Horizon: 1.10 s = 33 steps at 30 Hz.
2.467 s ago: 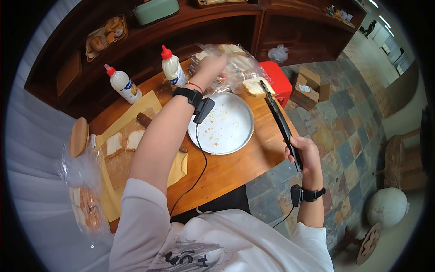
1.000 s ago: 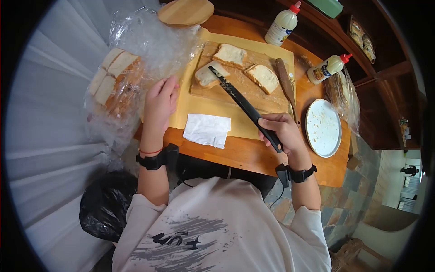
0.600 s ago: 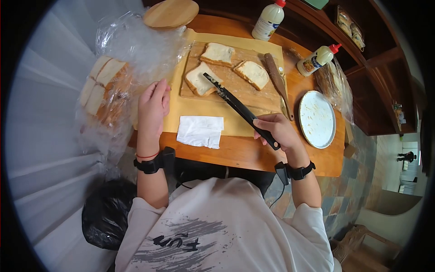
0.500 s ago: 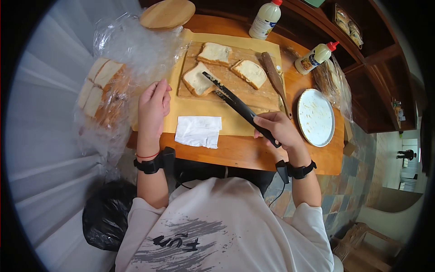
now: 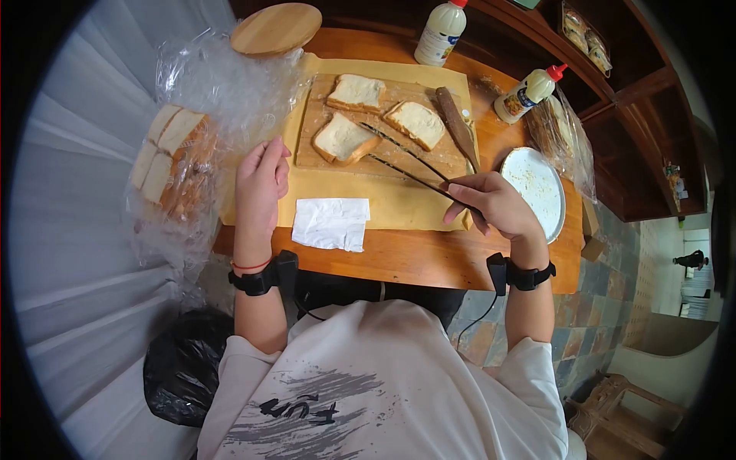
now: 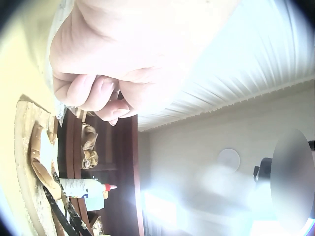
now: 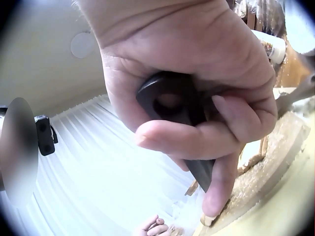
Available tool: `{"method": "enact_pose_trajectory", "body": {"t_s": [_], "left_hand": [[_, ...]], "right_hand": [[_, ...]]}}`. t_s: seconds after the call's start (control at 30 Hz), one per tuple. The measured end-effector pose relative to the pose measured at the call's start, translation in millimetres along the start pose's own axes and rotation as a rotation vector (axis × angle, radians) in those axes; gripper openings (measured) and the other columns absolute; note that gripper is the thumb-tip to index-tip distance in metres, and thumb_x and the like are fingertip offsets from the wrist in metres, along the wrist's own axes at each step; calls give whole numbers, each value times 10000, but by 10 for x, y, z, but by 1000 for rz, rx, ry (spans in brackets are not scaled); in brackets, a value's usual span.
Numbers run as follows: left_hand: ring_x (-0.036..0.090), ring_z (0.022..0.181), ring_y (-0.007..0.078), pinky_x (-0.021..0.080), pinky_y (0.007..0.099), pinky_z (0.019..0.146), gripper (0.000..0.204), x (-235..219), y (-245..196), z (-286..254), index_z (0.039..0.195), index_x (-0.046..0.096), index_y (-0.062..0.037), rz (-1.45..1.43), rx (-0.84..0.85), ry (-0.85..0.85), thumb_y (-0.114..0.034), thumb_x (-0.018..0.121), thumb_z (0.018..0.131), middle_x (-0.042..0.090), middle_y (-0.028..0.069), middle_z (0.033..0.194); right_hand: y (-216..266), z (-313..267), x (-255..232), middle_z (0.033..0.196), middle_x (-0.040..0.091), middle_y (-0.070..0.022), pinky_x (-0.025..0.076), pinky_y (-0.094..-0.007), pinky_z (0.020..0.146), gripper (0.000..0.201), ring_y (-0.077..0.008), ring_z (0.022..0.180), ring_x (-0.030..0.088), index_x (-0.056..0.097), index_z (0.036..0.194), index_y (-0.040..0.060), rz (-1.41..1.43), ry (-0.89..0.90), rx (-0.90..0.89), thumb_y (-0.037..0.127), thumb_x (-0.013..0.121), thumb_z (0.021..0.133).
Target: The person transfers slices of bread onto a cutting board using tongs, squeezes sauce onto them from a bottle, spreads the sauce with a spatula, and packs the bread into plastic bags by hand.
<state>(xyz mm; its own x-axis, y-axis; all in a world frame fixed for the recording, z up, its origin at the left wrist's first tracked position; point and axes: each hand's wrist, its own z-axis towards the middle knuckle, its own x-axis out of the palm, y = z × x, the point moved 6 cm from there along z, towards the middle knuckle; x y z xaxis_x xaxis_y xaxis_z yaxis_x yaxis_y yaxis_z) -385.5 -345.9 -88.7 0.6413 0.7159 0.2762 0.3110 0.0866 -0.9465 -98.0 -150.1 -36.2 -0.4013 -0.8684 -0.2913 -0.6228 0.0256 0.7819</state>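
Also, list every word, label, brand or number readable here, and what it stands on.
None reads surely.
White shirt: dark brush-style lettering, too stylised to read.
Bottle nearer the round tray: label too small.
Other bottle: label too small.

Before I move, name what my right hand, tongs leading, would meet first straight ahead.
The tongs in your right hand would probably meet the nearest bread slice on the board; depth is unclear.

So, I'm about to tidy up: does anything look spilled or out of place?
Nothing serious. Crumbs litter the tray and pale flecks dust the board, so both look uncleaned. The creased paper lies partly off the yellow sheet, as if dropped there.
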Motion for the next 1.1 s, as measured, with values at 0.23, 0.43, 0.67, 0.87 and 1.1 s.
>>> {"method": "enact_pose_trajectory", "body": {"t_s": [0.23, 0.43, 0.67, 0.87, 1.1], "left_hand": [[296, 496, 15, 201, 223, 457, 255, 43, -36, 12, 891, 604, -62, 0, 12, -31, -232, 582, 1080, 418, -72, 610], [301, 493, 13, 199, 223, 456, 249, 118, -50, 35, 900, 609, -56, 11, 31, -2, -229, 588, 1077, 426, -72, 611], [294, 488, 7, 203, 217, 446, 259, 160, -33, 34, 890, 607, -62, 9, 24, 19, -240, 596, 1077, 428, -76, 609], [295, 488, 7, 206, 215, 444, 261, 179, -33, 40, 893, 607, -65, 13, 25, 19, -248, 597, 1078, 426, -78, 610], [288, 487, 8, 201, 218, 443, 268, 222, -11, 59, 891, 606, -68, 18, 22, 32, -257, 592, 1081, 420, -79, 612]], "right_hand": [[-67, -58, -171, 826, 773, -113, 535, -327, 689, 348, -170, 732, 702, 727, 1166, -64, -269, -240, -269, 184, 759, 924], [89, -172, -200, 903, 767, -208, 551, -363, 717, 392, -284, 726, 710, 739, 1193, -13, -450, -473, -307, 178, 809, 858], [50, -165, -103, 926, 770, -210, 559, -371, 742, 398, -300, 739, 713, 741, 1174, -28, -451, -438, -297, 189, 818, 849], [81, -157, -35, 940, 771, -213, 562, -362, 745, 392, -275, 749, 714, 739, 1160, -46, -460, -380, -306, 199, 816, 864], [-70, -86, -98, 904, 768, -200, 551, -348, 721, 379, -252, 737, 703, 745, 1131, -55, -284, -354, -293, 216, 813, 874]]}}
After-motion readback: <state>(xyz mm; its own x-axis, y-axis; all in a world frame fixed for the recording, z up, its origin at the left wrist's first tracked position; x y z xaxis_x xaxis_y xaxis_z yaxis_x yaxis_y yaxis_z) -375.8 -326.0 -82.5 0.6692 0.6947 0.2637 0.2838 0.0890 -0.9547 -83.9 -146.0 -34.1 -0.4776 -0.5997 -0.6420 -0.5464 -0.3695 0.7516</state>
